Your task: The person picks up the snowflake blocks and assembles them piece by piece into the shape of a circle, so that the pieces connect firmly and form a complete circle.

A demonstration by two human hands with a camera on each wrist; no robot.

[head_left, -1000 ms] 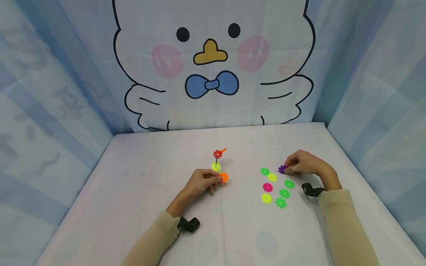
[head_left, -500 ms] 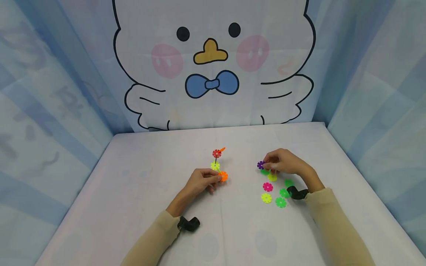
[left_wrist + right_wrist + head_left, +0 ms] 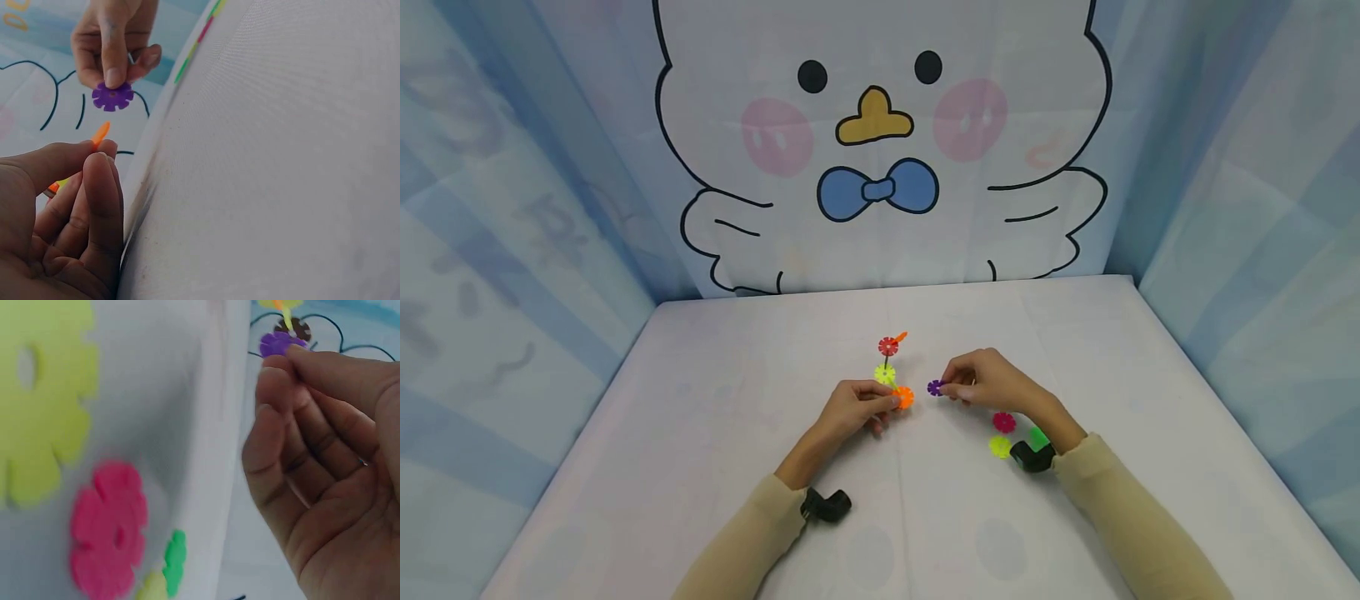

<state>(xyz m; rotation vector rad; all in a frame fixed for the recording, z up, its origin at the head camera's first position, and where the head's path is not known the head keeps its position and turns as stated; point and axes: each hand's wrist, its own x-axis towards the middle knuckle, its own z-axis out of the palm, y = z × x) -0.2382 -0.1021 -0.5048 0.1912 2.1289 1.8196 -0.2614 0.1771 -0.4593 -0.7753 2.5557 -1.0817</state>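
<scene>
My left hand [image 3: 853, 410] pinches an orange notched disc [image 3: 905, 397] between thumb and forefinger, seen nearly edge-on in the left wrist view. That disc belongs to a joined chain: a yellow disc [image 3: 885, 373], a thin dark piece, a red disc [image 3: 888, 346] and an orange piece [image 3: 901, 337] at the far end. To the right, my right hand [image 3: 988, 382] pinches a purple notched disc [image 3: 935, 388] by its edge. A small gap separates the purple disc from the orange one. In the left wrist view the purple disc [image 3: 112, 97] faces the camera.
Loose discs lie on the white table [image 3: 737, 450] below my right forearm: a pink disc [image 3: 1003, 422], a yellow disc [image 3: 999, 447] and a green disc [image 3: 1039, 437] partly covered by the wrist camera [image 3: 1032, 457]. A printed cloth backdrop [image 3: 880, 250] stands behind the table.
My right hand has carried the purple disc leftward from beside the loose discs to near the chain. The left hand and its chain have stayed almost still.
</scene>
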